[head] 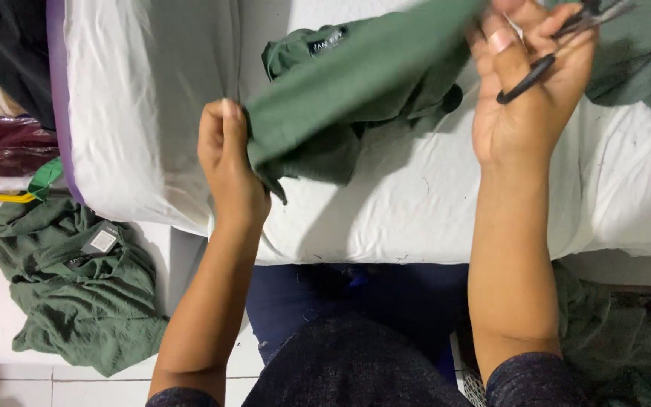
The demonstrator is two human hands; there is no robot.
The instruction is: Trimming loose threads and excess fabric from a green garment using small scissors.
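Stretching between the two hands in the head view, a soft, matte green garment is held taut above the white sheet, seemingly so its edge can be inspected or trimmed. It is pinched shut in the left hand at its near-left corner, while its far end and black-handled scissors are gripped by the right hand. A crumpled, crinkly green heap lies near left.

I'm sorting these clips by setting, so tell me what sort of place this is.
Probably a small garment workshop or home sewing space. The left hand holds a green garment over a white padded table, the right hand holds small scissors, and another green garment lies heaped nearby.
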